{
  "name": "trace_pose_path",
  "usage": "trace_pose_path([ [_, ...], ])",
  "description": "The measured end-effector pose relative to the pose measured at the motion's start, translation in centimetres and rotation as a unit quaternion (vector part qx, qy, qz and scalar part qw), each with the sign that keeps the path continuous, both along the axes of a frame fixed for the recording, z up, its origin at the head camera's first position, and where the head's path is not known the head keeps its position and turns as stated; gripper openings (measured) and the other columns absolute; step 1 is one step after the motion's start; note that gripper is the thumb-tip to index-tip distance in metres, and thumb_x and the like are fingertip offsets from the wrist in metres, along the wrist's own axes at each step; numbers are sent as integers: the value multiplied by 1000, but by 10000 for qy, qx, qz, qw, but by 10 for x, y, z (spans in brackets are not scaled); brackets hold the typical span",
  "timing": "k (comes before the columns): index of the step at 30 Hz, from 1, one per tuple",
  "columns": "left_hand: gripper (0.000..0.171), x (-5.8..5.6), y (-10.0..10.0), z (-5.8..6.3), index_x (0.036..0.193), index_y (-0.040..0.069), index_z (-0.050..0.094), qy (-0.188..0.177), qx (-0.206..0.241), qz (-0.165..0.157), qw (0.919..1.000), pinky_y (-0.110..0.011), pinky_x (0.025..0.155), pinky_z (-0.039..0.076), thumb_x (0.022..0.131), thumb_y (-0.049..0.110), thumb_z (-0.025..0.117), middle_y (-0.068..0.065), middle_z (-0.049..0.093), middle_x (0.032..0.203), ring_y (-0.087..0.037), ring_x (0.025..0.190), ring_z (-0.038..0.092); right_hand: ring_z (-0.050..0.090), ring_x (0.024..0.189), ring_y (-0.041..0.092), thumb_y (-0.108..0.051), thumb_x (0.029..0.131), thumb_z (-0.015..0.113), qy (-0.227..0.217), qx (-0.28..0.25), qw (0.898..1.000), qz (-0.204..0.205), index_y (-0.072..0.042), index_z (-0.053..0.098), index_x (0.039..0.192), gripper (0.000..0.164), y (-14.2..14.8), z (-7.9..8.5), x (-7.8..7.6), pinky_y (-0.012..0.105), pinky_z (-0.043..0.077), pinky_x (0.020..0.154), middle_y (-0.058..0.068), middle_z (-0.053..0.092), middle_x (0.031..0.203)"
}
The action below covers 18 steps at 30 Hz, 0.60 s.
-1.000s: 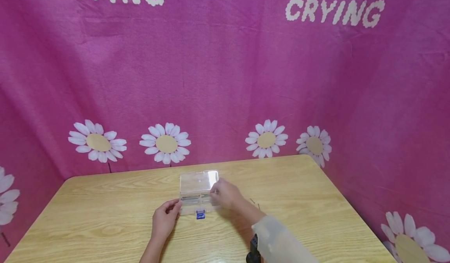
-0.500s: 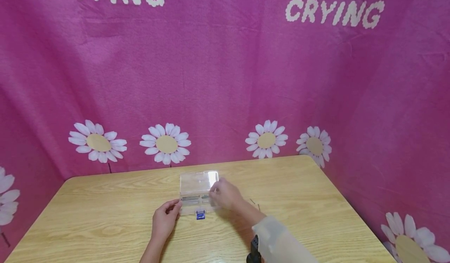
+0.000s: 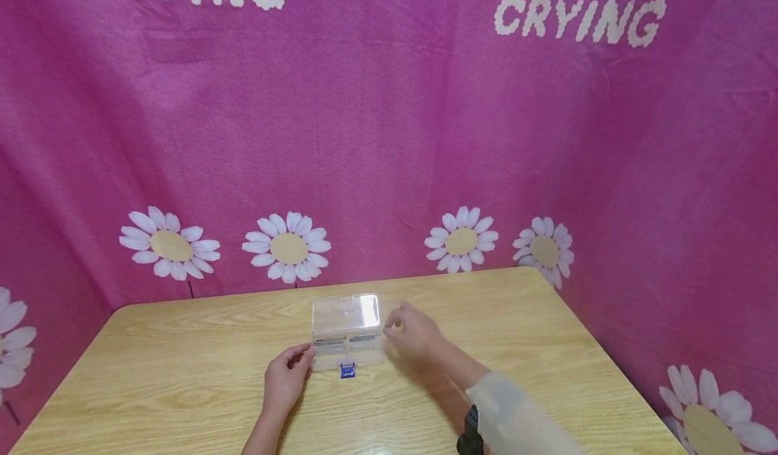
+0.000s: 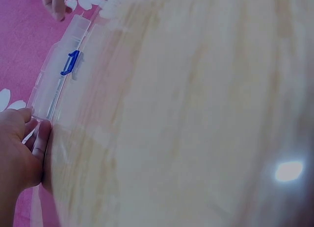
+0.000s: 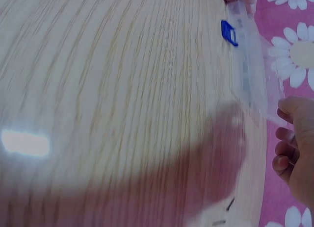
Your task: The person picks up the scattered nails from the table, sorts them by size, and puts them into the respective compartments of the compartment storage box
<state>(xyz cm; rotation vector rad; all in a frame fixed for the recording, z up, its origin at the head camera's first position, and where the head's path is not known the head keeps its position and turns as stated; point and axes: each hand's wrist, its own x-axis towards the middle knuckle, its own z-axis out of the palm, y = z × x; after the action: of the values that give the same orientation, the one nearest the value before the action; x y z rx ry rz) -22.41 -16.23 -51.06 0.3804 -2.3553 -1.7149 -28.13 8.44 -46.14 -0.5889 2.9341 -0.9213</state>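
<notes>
A clear plastic box (image 3: 329,359) with a blue latch (image 3: 348,370) stands on the table, its transparent lid (image 3: 340,314) raised at the back. Thin dark pieces of metal (image 3: 330,341) lie in its two rear compartments, too small to name. At the box's left end my left hand (image 3: 288,377) grips the side wall between thumb and fingers, as the left wrist view also shows. Just off the right end hovers my right hand (image 3: 416,330), its fingers loosely curled with nothing visible in them. In the right wrist view, its thumb tip overlaps the lid's corner.
Two small dark nail-like pieces (image 5: 230,204) lie on the wooden table (image 3: 182,374), under and beyond the right hand. A pink cloth with daisies (image 3: 288,248) hangs behind the table and along both sides. A black device (image 3: 470,431) sits at the right wrist.
My right hand has drawn back to the right from over the box's right compartment, uncovering the metal pieces there. The left hand and the box have stayed put.
</notes>
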Motion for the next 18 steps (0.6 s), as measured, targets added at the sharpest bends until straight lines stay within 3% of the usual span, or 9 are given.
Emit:
trace_pose_path([
  [7,30,1,1,2,111,-4,65,18,-19,18,10000,-15,55,49,89,17,63,-8,67,82,-5,62,56,57,88,19,-24,87,59,137,343,9993,9,-12,68,90,16,26,-2,-2,39,51,81,3,57,96],
  [18,30,1,1,2,111,-5,65,29,-15,33,10000,-15,55,49,89,17,63,-8,67,82,-5,62,56,55,80,13,-21,84,62,297,294,9991,-91,-15,68,83,8,65,-7,2,34,49,73,1,57,89],
])
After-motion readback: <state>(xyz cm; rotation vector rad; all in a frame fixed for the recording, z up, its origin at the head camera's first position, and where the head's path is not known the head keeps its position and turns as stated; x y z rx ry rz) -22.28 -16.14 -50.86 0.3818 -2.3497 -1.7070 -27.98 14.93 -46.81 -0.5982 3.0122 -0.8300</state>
